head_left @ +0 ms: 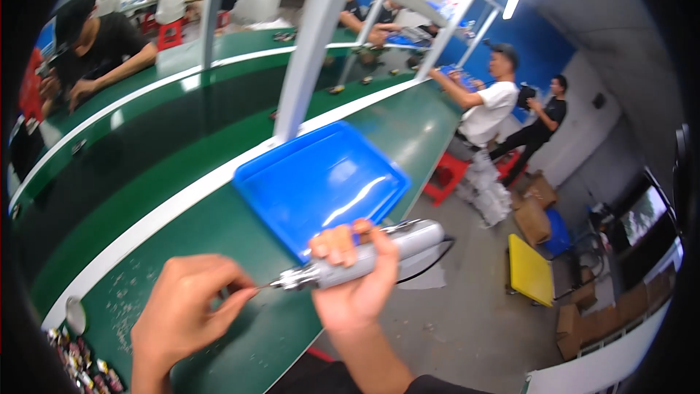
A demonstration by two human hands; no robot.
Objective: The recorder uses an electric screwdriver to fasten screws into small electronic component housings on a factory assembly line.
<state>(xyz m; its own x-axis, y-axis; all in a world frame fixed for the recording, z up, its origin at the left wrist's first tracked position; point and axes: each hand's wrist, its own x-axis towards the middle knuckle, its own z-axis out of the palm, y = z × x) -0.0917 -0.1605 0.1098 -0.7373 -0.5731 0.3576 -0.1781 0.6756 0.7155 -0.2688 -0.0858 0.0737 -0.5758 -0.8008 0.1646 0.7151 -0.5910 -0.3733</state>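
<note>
While I look down at the green workbench [219, 233], the far left of the view shows a person in a black shirt [102, 47] leaning on the opposite side of the line, beyond a dark conveyor belt [109, 168] bordered by a white strip [182, 201]. At the lower left edge lies a heap of small dark and red parts [80, 368], with a small round pale object [75, 314] just above it on the bench.

Moving rightward, my left hand [186, 314] hovers low over the bench with its fingers curled inward and its fingertips closed at the tip of the tool; whatever small piece they pinch is too hidden to identify. The thin bit [264, 287] meets these fingertips. My right hand [357, 277] is wrapped firmly around the grey electric screwdriver [364, 255], which lies nearly horizontal, its metal nose pointing left and its black cable [426, 263] trailing off the bench edge to the right.

Just behind the screwdriver sits a shallow blue plastic tray [321, 182], near a grey upright post [306, 51] of the bench frame.

Farther right, a person in a white shirt [488, 106] works at the bench end, another person in black [543, 120] behind. A yellow board [530, 270] and brown cardboard boxes [536, 215] lie on the floor.
</note>
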